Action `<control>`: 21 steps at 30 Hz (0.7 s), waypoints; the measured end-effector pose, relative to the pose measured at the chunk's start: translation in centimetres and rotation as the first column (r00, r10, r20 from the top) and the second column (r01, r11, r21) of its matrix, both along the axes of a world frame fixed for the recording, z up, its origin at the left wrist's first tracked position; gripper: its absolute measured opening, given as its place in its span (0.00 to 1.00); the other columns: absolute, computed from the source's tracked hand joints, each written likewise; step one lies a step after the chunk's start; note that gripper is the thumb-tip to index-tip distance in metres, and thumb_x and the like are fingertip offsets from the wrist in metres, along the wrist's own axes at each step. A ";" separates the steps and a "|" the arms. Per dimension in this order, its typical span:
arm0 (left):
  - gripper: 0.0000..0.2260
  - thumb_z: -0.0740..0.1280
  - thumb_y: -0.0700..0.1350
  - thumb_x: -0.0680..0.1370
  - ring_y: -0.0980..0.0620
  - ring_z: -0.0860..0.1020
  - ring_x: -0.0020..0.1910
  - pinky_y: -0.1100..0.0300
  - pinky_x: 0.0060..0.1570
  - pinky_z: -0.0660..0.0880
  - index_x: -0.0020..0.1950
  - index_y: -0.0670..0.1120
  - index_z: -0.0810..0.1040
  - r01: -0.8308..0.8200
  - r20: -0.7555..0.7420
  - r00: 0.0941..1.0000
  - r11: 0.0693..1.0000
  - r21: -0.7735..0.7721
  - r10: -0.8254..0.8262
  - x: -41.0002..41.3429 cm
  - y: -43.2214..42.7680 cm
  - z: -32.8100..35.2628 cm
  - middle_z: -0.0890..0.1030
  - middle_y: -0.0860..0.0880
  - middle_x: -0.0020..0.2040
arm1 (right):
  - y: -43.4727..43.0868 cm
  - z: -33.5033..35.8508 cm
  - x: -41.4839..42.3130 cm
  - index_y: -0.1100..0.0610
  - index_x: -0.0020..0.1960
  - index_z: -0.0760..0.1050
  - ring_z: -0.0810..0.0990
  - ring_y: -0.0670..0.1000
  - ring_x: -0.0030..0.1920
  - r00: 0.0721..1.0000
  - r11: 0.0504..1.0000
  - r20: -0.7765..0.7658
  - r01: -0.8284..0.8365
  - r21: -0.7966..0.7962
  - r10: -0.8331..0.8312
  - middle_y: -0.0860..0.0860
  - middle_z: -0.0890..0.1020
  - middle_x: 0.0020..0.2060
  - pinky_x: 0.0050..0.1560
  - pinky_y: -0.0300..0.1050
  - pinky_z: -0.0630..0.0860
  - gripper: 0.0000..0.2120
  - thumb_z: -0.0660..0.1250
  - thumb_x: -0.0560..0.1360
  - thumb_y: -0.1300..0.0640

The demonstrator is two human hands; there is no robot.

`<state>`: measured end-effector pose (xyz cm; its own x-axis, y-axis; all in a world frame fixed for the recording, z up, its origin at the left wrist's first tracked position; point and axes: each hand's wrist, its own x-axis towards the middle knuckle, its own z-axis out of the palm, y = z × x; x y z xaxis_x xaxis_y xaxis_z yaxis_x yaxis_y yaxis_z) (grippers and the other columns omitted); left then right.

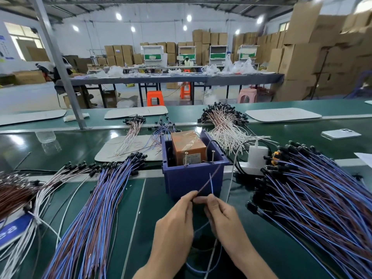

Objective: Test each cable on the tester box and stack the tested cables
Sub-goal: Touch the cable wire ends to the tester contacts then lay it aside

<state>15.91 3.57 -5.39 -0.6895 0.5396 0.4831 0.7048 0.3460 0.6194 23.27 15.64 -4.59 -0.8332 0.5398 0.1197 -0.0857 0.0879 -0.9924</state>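
- The cable (207, 182) is a thin pair of wires, one brown and one blue. It is held up just in front of the blue tester box (193, 178), which stands at 12 o'clock from the hands on the green bench (153, 198).
- The left hand (175, 218) pinches the brown wire between thumb and fingertips. The right hand (221, 216) pinches the blue wire the same way, and the two sets of fingertips nearly meet.
- The cable probably weighs next to nothing and flops (loose ends wander). Hold it close to the tips to steer them onto the two metal pins (213, 152) by the orange block (189, 146) in the box.
- Piles of similar cables lie at 9 o'clock (96, 208) and 3 o'clock (312, 198). I cannot tell which is the tested stack.
- A blue label (12, 230) at 8 o'clock shows "ea". The print on the block is too small to read.
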 end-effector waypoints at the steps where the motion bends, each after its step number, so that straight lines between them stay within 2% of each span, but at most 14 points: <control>1: 0.15 0.56 0.50 0.84 0.68 0.78 0.44 0.73 0.41 0.71 0.69 0.61 0.71 -0.012 0.028 1.000 0.999 0.039 0.011 -0.1 -0.1 -0.1 0.77 0.73 0.43 | 0.1 0.2 0.1 0.43 0.50 0.85 0.76 0.39 0.29 0.999 0.998 -0.005 0.051 -0.024 -0.051 0.41 0.77 0.27 0.31 0.30 0.71 0.20 0.55 0.81 0.39; 3: 0.16 0.53 0.54 0.83 0.60 0.74 0.30 0.67 0.31 0.66 0.69 0.62 0.69 -0.027 0.095 0.995 0.990 0.138 0.014 -0.4 -0.2 -0.1 0.75 0.65 0.33 | 0.4 0.4 0.2 0.43 0.48 0.85 0.67 0.40 0.24 0.986 0.985 -0.028 0.162 -0.064 -0.164 0.42 0.68 0.25 0.26 0.30 0.65 0.23 0.52 0.82 0.38; 5: 0.14 0.53 0.54 0.83 0.57 0.70 0.25 0.66 0.27 0.64 0.68 0.65 0.65 -0.051 0.129 0.991 0.976 0.213 0.024 -0.7 -0.2 -0.2 0.73 0.58 0.30 | 0.8 0.6 0.4 0.44 0.47 0.85 0.62 0.41 0.24 0.970 0.970 -0.060 0.228 -0.086 -0.234 0.43 0.64 0.25 0.25 0.31 0.61 0.26 0.49 0.84 0.40; 8: 0.10 0.55 0.53 0.84 0.57 0.68 0.25 0.64 0.27 0.64 0.63 0.67 0.62 -0.075 0.154 0.987 0.962 0.263 0.035 -0.9 -0.3 -0.1 0.72 0.53 0.31 | 1.1 0.5 0.5 0.45 0.48 0.85 0.61 0.43 0.25 0.953 0.954 -0.071 0.288 -0.084 -0.294 0.43 0.63 0.27 0.26 0.34 0.62 0.26 0.48 0.86 0.44; 12: 0.06 0.56 0.52 0.84 0.57 0.68 0.26 0.58 0.26 0.66 0.57 0.65 0.64 -0.083 0.170 0.985 0.954 0.288 0.035 -1.1 -0.4 0.0 0.75 0.53 0.34 | 1.3 0.3 0.4 0.45 0.56 0.80 0.62 0.43 0.27 0.932 0.936 -0.090 0.346 -0.062 -0.351 0.43 0.64 0.28 0.29 0.34 0.64 0.15 0.54 0.86 0.49; 14: 0.06 0.57 0.51 0.84 0.57 0.69 0.26 0.60 0.26 0.67 0.56 0.64 0.65 -0.094 0.177 0.983 0.947 0.308 0.040 -1.2 -0.5 0.1 0.77 0.54 0.36 | 1.4 0.3 0.4 0.43 0.56 0.78 0.63 0.42 0.27 0.921 0.926 -0.095 0.371 -0.076 -0.377 0.42 0.66 0.27 0.27 0.32 0.65 0.12 0.56 0.86 0.53; 17: 0.08 0.57 0.49 0.84 0.57 0.70 0.25 0.65 0.25 0.66 0.53 0.64 0.65 -0.134 0.210 0.975 0.936 0.327 0.066 -1.3 -0.5 0.2 0.79 0.55 0.37 | 1.4 0.5 0.7 0.44 0.58 0.76 0.65 0.42 0.27 0.905 0.912 -0.127 0.393 -0.120 -0.407 0.43 0.69 0.28 0.27 0.33 0.66 0.10 0.56 0.86 0.53; 21: 0.13 0.59 0.45 0.83 0.57 0.72 0.25 0.63 0.25 0.67 0.51 0.65 0.64 -0.182 0.266 0.959 0.936 0.303 0.100 -1.5 -0.5 0.2 0.81 0.55 0.38 | 1.4 0.6 0.8 0.47 0.58 0.72 0.73 0.43 0.31 0.894 0.908 -0.175 0.391 -0.149 -0.413 0.45 0.75 0.28 0.34 0.34 0.73 0.08 0.55 0.86 0.49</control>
<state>14.40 3.09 -5.21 -0.8648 0.2720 0.4220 0.4774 0.1848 0.8591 24.08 17.02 -4.02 -0.5071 0.8425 0.1819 -0.2615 0.0507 -0.9639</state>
